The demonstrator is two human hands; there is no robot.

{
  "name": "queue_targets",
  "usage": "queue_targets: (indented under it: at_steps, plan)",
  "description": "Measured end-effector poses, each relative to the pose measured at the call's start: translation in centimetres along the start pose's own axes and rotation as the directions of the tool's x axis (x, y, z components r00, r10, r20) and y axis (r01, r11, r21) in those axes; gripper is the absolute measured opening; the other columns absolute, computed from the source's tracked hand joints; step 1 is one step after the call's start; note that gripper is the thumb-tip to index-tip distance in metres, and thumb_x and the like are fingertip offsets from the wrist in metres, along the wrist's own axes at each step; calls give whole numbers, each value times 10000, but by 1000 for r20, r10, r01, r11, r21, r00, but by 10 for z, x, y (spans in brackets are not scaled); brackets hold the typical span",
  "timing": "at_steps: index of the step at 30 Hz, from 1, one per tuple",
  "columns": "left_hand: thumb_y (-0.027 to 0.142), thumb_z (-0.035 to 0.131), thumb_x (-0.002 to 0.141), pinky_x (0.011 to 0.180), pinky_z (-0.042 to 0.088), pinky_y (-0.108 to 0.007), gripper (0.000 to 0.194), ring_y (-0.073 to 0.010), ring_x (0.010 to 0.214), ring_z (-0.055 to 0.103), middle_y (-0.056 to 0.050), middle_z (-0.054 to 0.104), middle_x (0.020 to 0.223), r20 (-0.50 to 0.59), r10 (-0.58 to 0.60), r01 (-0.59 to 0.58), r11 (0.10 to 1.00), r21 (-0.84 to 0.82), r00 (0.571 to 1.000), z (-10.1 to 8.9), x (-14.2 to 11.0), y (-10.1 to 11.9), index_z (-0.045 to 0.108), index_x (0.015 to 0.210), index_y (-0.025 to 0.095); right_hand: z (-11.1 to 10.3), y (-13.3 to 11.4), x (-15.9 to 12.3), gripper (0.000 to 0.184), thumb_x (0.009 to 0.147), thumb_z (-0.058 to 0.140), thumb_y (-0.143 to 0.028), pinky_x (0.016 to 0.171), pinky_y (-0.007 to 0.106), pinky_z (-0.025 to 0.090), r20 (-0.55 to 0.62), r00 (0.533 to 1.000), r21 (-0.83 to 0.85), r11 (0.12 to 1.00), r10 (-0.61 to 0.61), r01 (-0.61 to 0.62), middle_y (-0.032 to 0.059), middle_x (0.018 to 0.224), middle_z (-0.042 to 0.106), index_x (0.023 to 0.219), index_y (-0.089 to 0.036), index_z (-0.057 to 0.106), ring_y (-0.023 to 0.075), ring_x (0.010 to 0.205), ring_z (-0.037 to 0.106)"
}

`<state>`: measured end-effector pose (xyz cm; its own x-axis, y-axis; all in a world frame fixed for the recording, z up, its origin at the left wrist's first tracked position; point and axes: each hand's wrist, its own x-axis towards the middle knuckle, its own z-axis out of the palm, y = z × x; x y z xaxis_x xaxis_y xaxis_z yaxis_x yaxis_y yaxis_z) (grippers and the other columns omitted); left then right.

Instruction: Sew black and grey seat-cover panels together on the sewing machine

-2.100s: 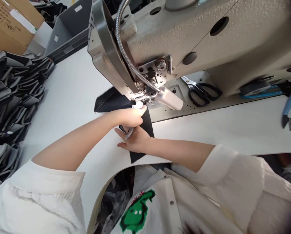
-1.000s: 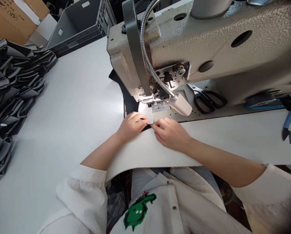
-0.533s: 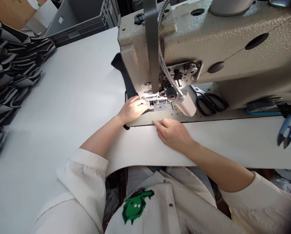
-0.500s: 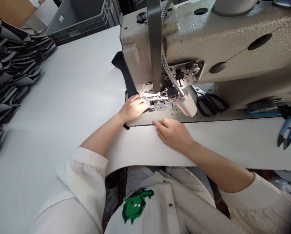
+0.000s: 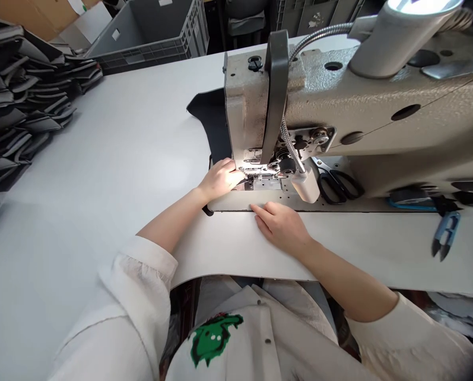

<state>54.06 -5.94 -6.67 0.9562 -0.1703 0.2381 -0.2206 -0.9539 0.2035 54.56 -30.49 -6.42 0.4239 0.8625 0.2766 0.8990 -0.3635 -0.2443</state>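
A sewing machine [image 5: 246, 111] stands before me, its lamp lighting the presser foot area. A black fabric piece [image 5: 216, 127] lies to the left of and behind the machine head, its near end running under my left hand toward the needle. My left hand [image 5: 220, 180] is closed on the fabric's near end beside the presser foot; its fingertips are partly hidden. My right hand [image 5: 283, 228] rests on the front edge of the machine bed [image 5: 232, 202], index finger stretched out and nothing in it. Black-handled scissors [image 5: 335, 185] lie on the bed to the right.
Stacks of dark padded pieces [image 5: 26, 100] stand at the left of the white table [image 5: 101, 159]. A grey crate [image 5: 149, 47] sits at the back. Blue thread snips [image 5: 446, 235] lie at the right, near a dark object with a blue edge [image 5: 413, 203].
My view has tilted up, showing more of the machine top and the crates behind. More of the black fabric shows behind the machine head. Both hands stay nearly in place.
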Motion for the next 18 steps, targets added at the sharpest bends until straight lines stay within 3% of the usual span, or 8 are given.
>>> queue_targets:
  at_steps: [3,5,6,8,11,15,18]
  plan:
    - [310,515,886,1062,346,-479,304,-308,1285,405,-121,513,1308,-109,-140,140,990,-10,984,0,-11,5,632,1151,221,0,0,0,354,974,356,-246,554,295,257,1,1000,-6,1000,11,-11,36,710,513,1148,-151,650,149,622,411]
    - [320,614,799,1110,276,-517,580,-356,1392,237,-151,290,1491,-158,-279,273,960,-60,947,-2,-22,9,465,1345,192,0,0,-1,354,976,359,-250,550,289,249,-8,1000,-9,1000,2,-2,32,716,510,1167,-180,649,143,611,394]
    - [334,642,770,1122,247,-536,699,-374,1417,165,-159,191,1535,-139,-319,310,947,-81,937,-3,-28,10,383,1403,186,0,0,-1,354,977,360,-251,550,286,247,-10,1000,-8,1000,-4,4,31,719,509,1174,-194,649,141,607,388]
    - [384,646,769,1131,213,-561,753,-389,1436,93,-158,117,1562,-51,-323,318,944,-90,945,-6,-38,10,342,1430,192,0,0,-1,354,977,364,-255,552,282,246,-5,1000,-3,1000,-10,10,30,726,508,1181,-207,650,138,611,388]
    - [452,616,808,1143,198,-555,637,-381,1438,113,-154,196,1552,14,-305,306,950,-62,952,-7,-42,4,464,1367,188,-1,-1,-1,358,979,364,-260,557,279,254,3,1000,-6,1000,-1,1,34,732,510,1181,-197,653,137,623,401]
    - [484,659,785,1137,251,-515,576,-352,1413,224,-123,306,1521,-47,-308,305,951,-49,950,-4,-29,-11,572,1284,211,-2,-3,-2,361,976,364,-251,553,274,258,-8,1000,-23,1000,-4,4,35,730,509,1177,-196,658,138,624,410]
    - [424,622,829,1128,287,-468,394,-309,1387,301,-98,427,1454,-88,-236,234,972,-31,968,-3,-17,-20,663,1165,223,-2,-3,-2,355,966,372,-224,566,269,277,-5,1000,-29,1000,-6,6,40,746,525,1178,-202,656,141,649,439]
